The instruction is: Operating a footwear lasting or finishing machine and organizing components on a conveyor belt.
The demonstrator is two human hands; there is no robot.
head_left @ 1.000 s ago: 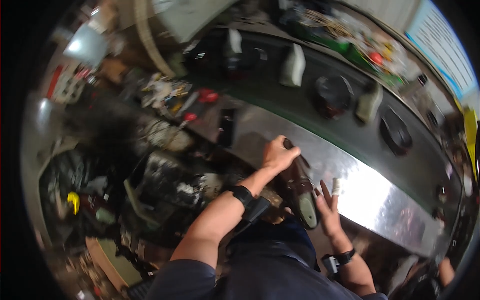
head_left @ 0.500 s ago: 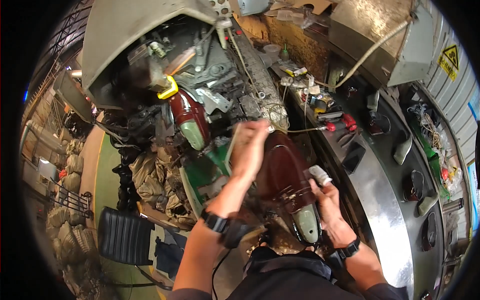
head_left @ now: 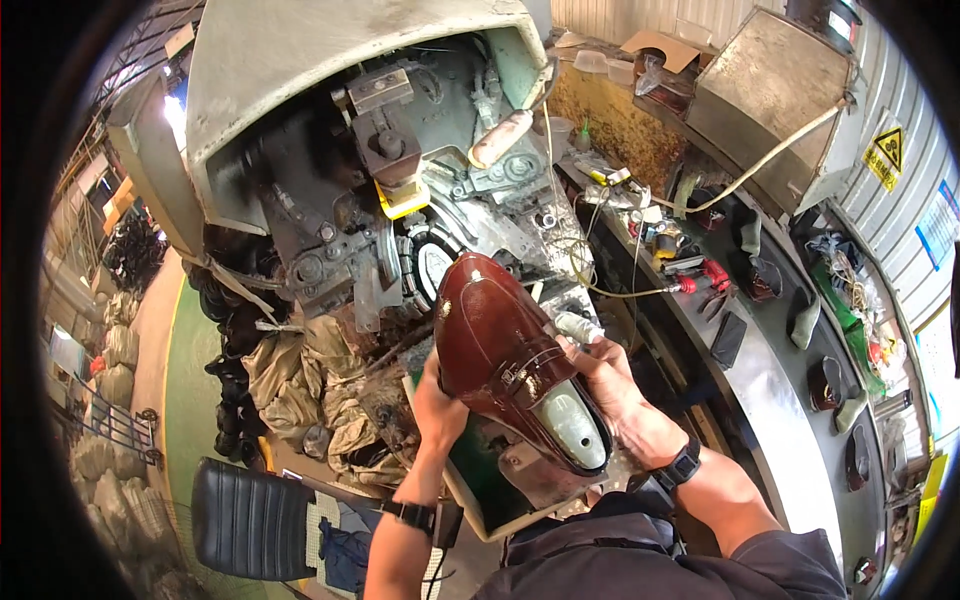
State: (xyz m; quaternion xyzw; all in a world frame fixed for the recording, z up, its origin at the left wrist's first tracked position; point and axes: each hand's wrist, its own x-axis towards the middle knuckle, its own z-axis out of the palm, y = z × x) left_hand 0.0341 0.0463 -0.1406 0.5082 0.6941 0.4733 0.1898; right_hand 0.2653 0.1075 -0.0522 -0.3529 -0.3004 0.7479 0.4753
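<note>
A glossy dark red-brown loafer (head_left: 490, 325) with a strap across its instep is held tilted in front of me, toe pointing away. Inside its opening sits a pale green shoe last (head_left: 568, 420) with a hole near the heel. My left hand (head_left: 440, 405) is closed round the left side of the forefoot. On the other side, my right hand (head_left: 610, 385) grips the shoe near the strap, its fingers partly hidden. A small white roll-like piece (head_left: 578, 326) sticks out between that hand's thumb and fingers; its kind is unclear.
Beyond the shoe stands a hooded machine (head_left: 390, 150) with a yellow-edged block and a white oval pad (head_left: 435, 265). A conveyor (head_left: 790, 390) on the right carries shoes and lasts. A red-handled tool (head_left: 705, 280) and a phone (head_left: 729, 340) lie beside it. A black chair (head_left: 250, 515) is at lower left.
My left hand has come down from near the toe to grip the shoe's side. The held shoe has moved left. Another shoe at the machine's yellow-edged block is no longer visible. My view has shifted.
</note>
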